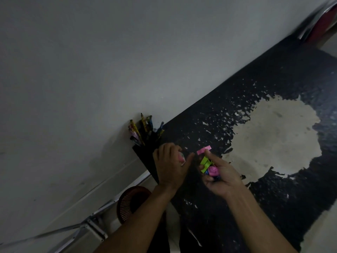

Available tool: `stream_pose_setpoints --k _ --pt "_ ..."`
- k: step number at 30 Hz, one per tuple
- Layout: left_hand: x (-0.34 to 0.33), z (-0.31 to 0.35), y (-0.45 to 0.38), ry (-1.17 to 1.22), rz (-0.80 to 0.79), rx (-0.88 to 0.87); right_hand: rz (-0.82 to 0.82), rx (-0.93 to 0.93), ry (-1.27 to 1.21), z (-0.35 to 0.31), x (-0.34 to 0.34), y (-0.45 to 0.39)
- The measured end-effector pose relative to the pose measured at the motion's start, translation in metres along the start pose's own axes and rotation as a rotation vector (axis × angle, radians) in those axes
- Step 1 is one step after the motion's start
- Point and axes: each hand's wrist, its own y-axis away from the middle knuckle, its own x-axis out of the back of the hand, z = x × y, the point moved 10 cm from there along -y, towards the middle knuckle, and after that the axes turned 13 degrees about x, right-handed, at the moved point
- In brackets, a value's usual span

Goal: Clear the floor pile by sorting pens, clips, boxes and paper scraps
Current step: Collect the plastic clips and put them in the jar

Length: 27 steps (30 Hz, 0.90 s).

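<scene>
My right hand (220, 177) is cupped around a bunch of small clips (209, 166), green, pink and blue, over a worn black tabletop (273, 73). A pink clip (203, 150) sticks up at its fingertips. My left hand (170, 164) is just to the left, fingers curled around a small pink thing (181, 157) that is mostly hidden. Behind my left hand stands a black holder (145, 152) full of pens and pencils (144, 127), against the wall.
The black coating has peeled away into a large pale patch (279, 136) on the right of the tabletop. A reddish-brown ribbed basket (130, 201) sits on the floor below the table's left end. A grey wall (91, 70) runs along the table's far edge. The room is dim.
</scene>
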Motion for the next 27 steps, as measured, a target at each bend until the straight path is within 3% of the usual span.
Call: stream_pose_setpoints --k 10,14,19,21,23,27 --pt "0.008 -0.005 0.001 0.198 -0.067 0.03 -0.034 0.091 0.158 -0.006 -0.007 -0.005" --pt "0.03 -0.021 -0.001 0.372 -0.037 0.106 -0.104 0.276 0.505 -0.016 -0.024 -0.007" --pt "0.051 -0.04 0.002 0.455 -0.006 0.165 -0.159 0.683 1.284 -0.03 -0.059 -0.013" --pt "0.057 -0.045 0.004 0.444 0.008 0.173 -0.161 0.736 1.539 -0.025 -0.067 -0.018" --pt "0.062 -0.05 0.007 0.442 0.023 0.196 -0.173 0.76 1.654 -0.019 -0.072 -0.025" --pt "0.069 -0.053 0.01 0.459 0.032 0.197 -0.216 0.836 1.576 -0.02 -0.08 -0.024"
